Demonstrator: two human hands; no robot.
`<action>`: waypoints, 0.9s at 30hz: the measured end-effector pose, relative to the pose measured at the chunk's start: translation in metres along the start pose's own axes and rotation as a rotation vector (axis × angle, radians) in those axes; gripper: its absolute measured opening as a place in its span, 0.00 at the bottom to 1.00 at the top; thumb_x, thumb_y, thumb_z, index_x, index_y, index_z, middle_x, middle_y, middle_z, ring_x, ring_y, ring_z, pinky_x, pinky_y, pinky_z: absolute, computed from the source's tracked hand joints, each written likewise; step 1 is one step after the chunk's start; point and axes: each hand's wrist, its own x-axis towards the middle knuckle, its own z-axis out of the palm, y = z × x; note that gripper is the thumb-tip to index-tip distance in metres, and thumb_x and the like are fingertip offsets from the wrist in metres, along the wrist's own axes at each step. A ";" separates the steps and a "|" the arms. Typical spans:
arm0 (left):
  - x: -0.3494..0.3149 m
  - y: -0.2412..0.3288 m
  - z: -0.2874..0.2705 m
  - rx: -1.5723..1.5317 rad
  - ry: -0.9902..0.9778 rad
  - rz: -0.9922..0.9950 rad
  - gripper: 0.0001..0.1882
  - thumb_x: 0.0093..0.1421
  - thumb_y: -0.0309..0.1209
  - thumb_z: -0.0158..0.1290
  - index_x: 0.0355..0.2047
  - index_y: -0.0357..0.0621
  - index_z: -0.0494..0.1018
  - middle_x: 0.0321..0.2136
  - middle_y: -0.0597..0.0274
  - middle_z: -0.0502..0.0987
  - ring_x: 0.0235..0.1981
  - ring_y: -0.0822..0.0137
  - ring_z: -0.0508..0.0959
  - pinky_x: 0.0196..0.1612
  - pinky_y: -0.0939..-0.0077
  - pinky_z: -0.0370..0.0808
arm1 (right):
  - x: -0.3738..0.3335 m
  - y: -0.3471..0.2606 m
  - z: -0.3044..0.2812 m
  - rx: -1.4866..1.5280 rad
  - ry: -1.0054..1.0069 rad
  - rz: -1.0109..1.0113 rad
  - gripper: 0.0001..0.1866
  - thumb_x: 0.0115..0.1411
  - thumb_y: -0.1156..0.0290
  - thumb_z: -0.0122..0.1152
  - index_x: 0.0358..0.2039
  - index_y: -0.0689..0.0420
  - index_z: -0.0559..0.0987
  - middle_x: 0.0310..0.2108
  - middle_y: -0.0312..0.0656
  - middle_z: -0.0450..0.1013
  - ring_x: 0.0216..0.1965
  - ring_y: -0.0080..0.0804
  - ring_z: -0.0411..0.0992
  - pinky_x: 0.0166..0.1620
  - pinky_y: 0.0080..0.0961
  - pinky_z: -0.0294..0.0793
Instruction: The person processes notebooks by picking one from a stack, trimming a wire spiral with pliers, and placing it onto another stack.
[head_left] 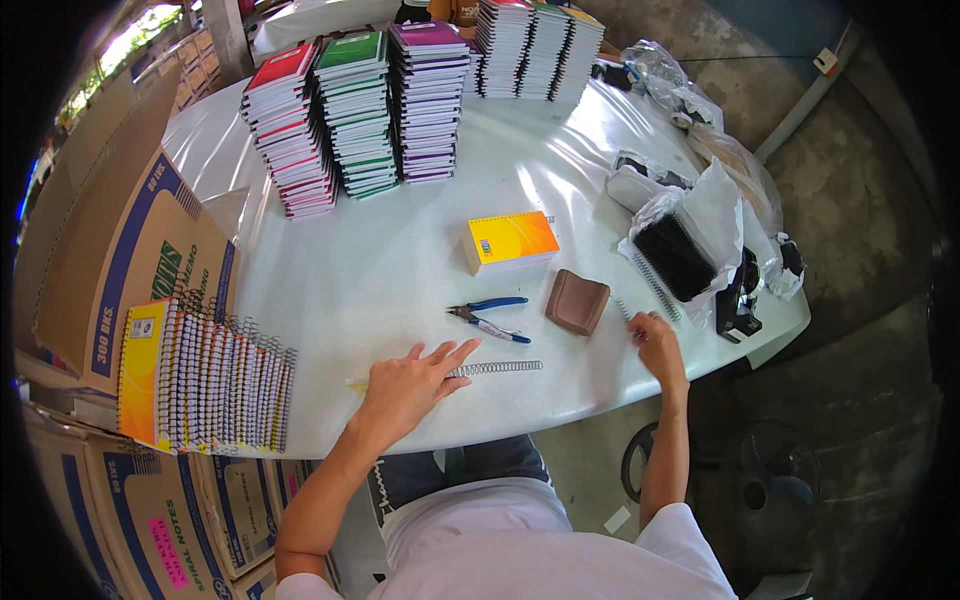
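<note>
My left hand (408,392) lies near the front edge of the white table, its fingers stretched out over one end of a dark wire spiral coil (510,367). A small yellowish edge shows beside that hand, mostly covered by it. Farther right, my right hand (658,345) has its fingertips pinched on the end of another thin spiral coil (622,308), slightly blurred. Between the hands and a little farther off are blue-handled cutting pliers (490,318) and a brown block (577,303). Behind them sits a stack of yellow-orange memo pads (512,240).
Tall notebook stacks with red (290,130), green (355,115) and purple (428,100) covers stand at the back. Coil-bound yellow notepads (205,375) line the left edge beside an open carton (165,270). Wrapped black coils (675,255) lie at right.
</note>
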 end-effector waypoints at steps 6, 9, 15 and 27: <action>-0.006 -0.002 -0.003 -0.034 -0.027 -0.032 0.38 0.59 0.55 0.51 0.68 0.59 0.56 0.44 0.59 0.79 0.38 0.55 0.81 0.34 0.61 0.79 | 0.044 -0.064 -0.016 -0.127 0.198 -0.471 0.18 0.48 0.72 0.70 0.42 0.51 0.81 0.57 0.48 0.68 0.55 0.49 0.68 0.54 0.42 0.68; -0.010 -0.007 -0.003 0.000 0.069 -0.019 0.43 0.56 0.56 0.54 0.68 0.56 0.55 0.42 0.56 0.79 0.39 0.54 0.81 0.34 0.60 0.79 | 0.050 -0.108 -0.017 0.001 -0.165 -0.473 0.22 0.48 0.66 0.71 0.46 0.52 0.81 0.57 0.49 0.69 0.56 0.49 0.68 0.57 0.40 0.66; -0.022 -0.012 -0.015 0.011 -0.099 -0.282 0.50 0.52 0.53 0.59 0.70 0.51 0.48 0.42 0.55 0.79 0.39 0.52 0.81 0.36 0.61 0.78 | 0.065 -0.191 -0.012 0.822 -0.844 -0.795 0.23 0.58 0.60 0.63 0.51 0.57 0.81 0.54 0.45 0.75 0.56 0.36 0.70 0.61 0.31 0.65; -0.018 -0.025 -0.004 -0.069 -0.108 -0.322 0.55 0.55 0.52 0.59 0.71 0.47 0.38 0.44 0.56 0.80 0.36 0.53 0.82 0.33 0.61 0.78 | 0.084 -0.235 0.038 0.799 -1.054 -0.785 0.23 0.59 0.53 0.62 0.49 0.55 0.82 0.46 0.45 0.79 0.46 0.36 0.76 0.54 0.29 0.70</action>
